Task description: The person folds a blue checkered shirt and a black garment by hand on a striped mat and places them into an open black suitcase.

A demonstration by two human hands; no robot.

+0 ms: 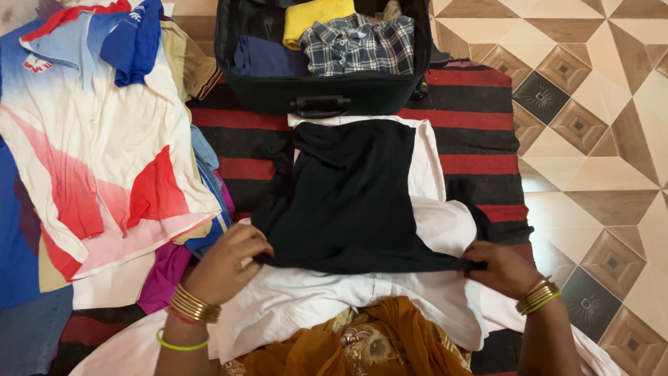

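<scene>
A black garment (351, 195) lies spread flat on a white cloth (327, 306) over a red and black striped mat (473, 125). My left hand (226, 263) pinches the garment's near left corner. At the near right corner, my right hand (501, 268) grips the hem. Both wrists wear gold bangles. An open dark suitcase (327, 90) stands just beyond the garment, holding a folded checked shirt (362, 45), a yellow cloth (313, 15) and a navy piece (268, 59).
A pile of clothes lies at the left, topped by a white, red and blue polo shirt (90, 139). A purple cloth (163, 275) peeks out under it. Patterned floor tiles (591, 104) lie to the right of the mat. Orange fabric (348, 345) covers my lap.
</scene>
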